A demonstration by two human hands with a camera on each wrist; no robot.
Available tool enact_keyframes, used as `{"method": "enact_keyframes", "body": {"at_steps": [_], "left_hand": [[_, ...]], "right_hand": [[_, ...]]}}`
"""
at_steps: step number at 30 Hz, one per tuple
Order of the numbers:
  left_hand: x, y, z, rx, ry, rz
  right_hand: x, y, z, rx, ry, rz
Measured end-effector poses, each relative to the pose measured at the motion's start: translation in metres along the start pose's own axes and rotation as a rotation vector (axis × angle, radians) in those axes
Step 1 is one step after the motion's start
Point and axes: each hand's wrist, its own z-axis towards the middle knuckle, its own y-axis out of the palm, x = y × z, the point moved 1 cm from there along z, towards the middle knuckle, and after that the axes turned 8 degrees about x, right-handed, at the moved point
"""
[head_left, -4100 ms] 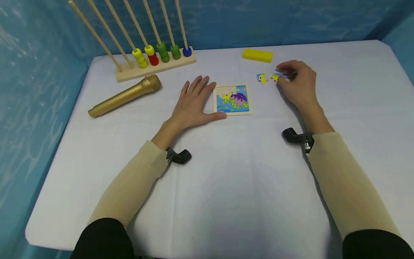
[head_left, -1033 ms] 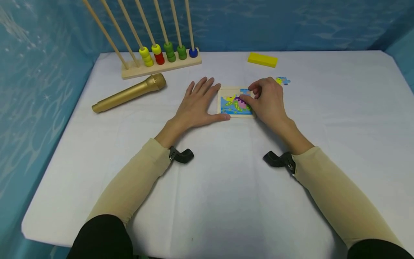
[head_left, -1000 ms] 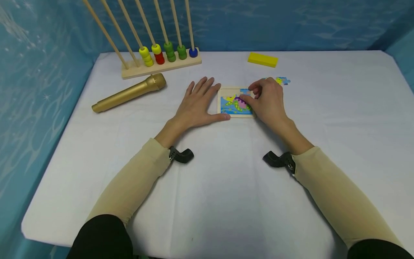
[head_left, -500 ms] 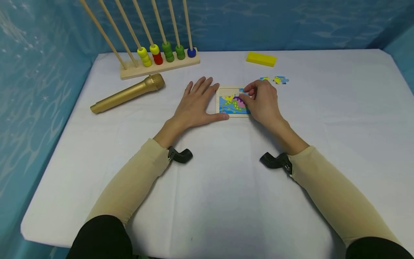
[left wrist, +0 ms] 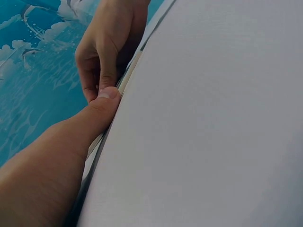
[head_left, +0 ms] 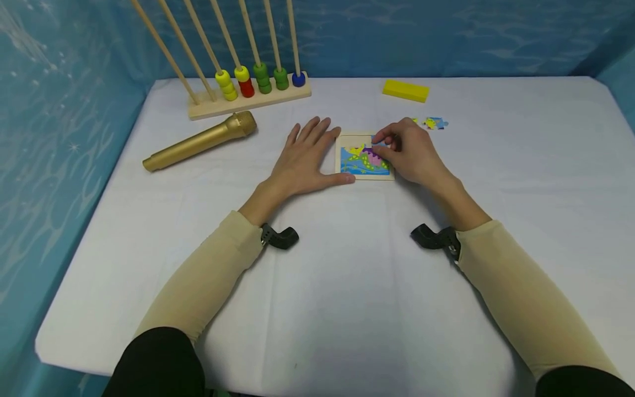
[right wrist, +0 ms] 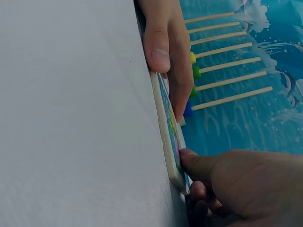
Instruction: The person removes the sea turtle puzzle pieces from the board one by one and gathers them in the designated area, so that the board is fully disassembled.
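A small square wooden jigsaw puzzle [head_left: 364, 165] with a purple, yellow and blue sea picture lies flat on the table. My left hand [head_left: 300, 160] rests spread at its left side, with the thumb along the bottom edge and the forefinger by the top left corner. Thumb and fingertips of my right hand [head_left: 414, 151] pinch at a blue piece in the puzzle's upper right corner, mostly covering it. The bare wood of the tray shows to the left of that piece. Behind the right hand lie two loose puzzle pieces [head_left: 436, 123], one partly hidden by the knuckles.
A yellow block [head_left: 405, 91] lies near the table's back edge. Back left stands a wooden abacus [head_left: 248, 102] with tall pegs and coloured beads. In front of it lies a gold microphone [head_left: 200, 142]. White cloth [head_left: 327, 286] covers the table.
About four seconds ago my right hand was at the loose pieces; it has since moved left onto the puzzle's upper right corner. My left hand has stayed beside the puzzle.
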Motion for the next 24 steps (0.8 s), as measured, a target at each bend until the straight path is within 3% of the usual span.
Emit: {"method": "enact_keyframes", "body": {"at_steps": [9,18,24], "left_hand": [[0.0008,-0.0003,-0.0001,-0.009,-0.002,0.003],[0.0007,-0.0007,0.0004,-0.010,-0.003,0.005],[0.0010,-0.0008,0.0006,-0.005,0.000,0.006]], "right_hand": [[0.0003,0.0005,0.0016,-0.019,-0.059,-0.008],[-0.0009,0.0013,0.0039,-0.040,-0.051,-0.011],[-0.0052,0.0004,0.0026,-0.003,-0.091,-0.078]]}}
